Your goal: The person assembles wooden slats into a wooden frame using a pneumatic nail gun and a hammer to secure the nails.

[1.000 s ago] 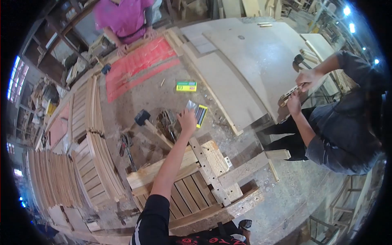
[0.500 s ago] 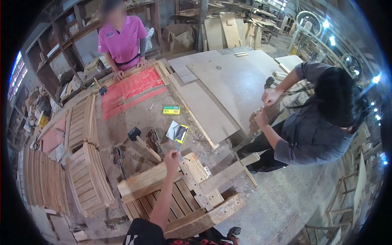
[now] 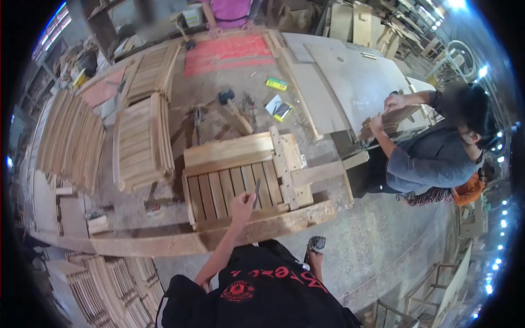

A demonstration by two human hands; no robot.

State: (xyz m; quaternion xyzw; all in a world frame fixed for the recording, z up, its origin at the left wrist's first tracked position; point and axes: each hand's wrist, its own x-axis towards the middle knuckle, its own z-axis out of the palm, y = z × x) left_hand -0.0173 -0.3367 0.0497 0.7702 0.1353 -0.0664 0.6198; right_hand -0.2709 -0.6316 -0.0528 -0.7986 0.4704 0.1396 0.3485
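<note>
My left hand (image 3: 242, 206) is closed, pinching a thin dark nail strip (image 3: 257, 192) that points up over a slatted wooden panel (image 3: 219, 188). The panel lies inside a wooden frame jig, with a thick bar (image 3: 229, 153) along its far side and drilled blocks (image 3: 284, 169) at its right. Low beside my body, my right hand (image 3: 315, 262) is wrapped round a nail gun (image 3: 316, 244), seen from above and partly hidden. An opened box of nail strips (image 3: 281, 109) lies on the table beyond the jig.
A black-headed mallet (image 3: 225, 98) and a closed green-yellow box (image 3: 276, 84) lie farther back. Stacked slatted panels (image 3: 139, 142) and curved slats (image 3: 71, 142) fill the left. A person in grey (image 3: 432, 153) works at the right; another in pink (image 3: 229, 13) stands behind a red sheet (image 3: 229, 54).
My left hand has drawn back from near the opened box to over the slatted panel, bringing the nail strip. The view has shifted, now showing my right hand with the nail gun more fully.
</note>
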